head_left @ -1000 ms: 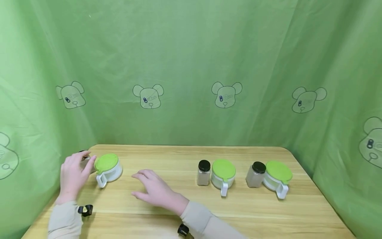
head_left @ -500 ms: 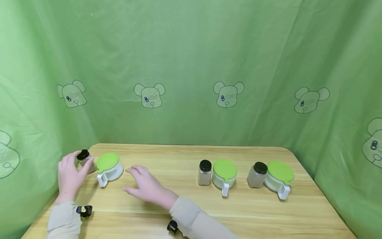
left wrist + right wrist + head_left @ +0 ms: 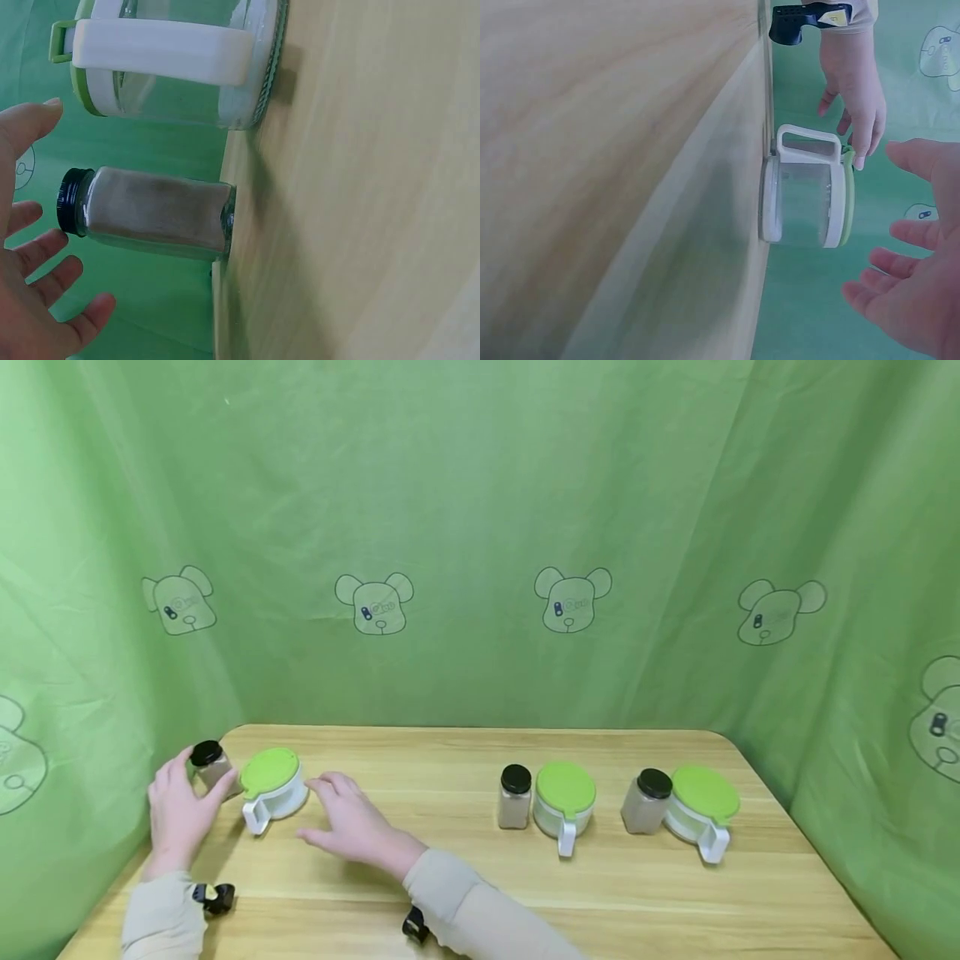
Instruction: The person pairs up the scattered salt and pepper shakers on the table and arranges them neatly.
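At the table's left end stands a spice jar (image 3: 213, 772) with a black lid and pale contents, upright. My left hand (image 3: 178, 814) is spread beside it; the left wrist view shows the fingers relaxed and apart around the lid side of the jar (image 3: 154, 208), not curled round it. Just right of this jar sits a glass seasoning pot (image 3: 281, 800) with a green lid and white handle facing me. My right hand (image 3: 360, 828) hovers right of that pot, thumb and fingers apart; in the right wrist view a gap shows between it and the pot (image 3: 806, 199).
Farther right on the wooden table (image 3: 420, 760) stand two more pairs: a black-lidded jar (image 3: 514, 802) beside a green-lidded pot (image 3: 565, 789), and another jar (image 3: 645, 806) beside another pot (image 3: 703, 793). A green curtain (image 3: 465, 485) encloses the back and sides.
My right hand has moved left, closer to the left pot. My left hand has opened away from the black-lidded jar, so more of the jar shows. The other jars and pots stayed put.
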`<state>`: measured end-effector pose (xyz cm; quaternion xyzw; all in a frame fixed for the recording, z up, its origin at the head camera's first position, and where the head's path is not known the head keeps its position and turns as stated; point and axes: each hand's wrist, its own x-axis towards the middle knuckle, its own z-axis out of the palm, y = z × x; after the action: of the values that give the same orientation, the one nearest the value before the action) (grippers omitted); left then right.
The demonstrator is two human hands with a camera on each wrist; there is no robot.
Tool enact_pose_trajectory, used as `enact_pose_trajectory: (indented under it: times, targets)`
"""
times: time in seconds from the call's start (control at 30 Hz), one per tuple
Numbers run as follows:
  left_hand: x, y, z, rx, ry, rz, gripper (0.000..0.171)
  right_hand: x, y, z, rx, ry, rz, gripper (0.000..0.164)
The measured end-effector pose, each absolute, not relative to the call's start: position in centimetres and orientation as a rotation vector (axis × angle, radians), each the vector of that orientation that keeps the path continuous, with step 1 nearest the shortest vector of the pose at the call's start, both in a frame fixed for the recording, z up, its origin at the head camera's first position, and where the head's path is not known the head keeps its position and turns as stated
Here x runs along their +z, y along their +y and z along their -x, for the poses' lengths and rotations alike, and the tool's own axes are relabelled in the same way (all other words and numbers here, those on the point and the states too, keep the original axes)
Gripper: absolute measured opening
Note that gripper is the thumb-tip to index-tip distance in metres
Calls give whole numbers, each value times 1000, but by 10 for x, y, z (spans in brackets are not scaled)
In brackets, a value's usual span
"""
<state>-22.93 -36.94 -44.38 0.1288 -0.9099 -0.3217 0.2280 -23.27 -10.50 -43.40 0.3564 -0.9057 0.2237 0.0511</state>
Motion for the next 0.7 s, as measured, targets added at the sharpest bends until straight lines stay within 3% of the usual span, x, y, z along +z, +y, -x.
enact_pose_trajectory:
  times: [0.43, 0.7]
  targets:
    - [-451, -375, 229, -985, -2576, -437, 102, -444, -131, 241, 625, -2773, -1048, 78]
    - [-455, -378, 233, -1053, -2590, -460, 97, -444, -144, 246, 538, -2744, -1029, 81]
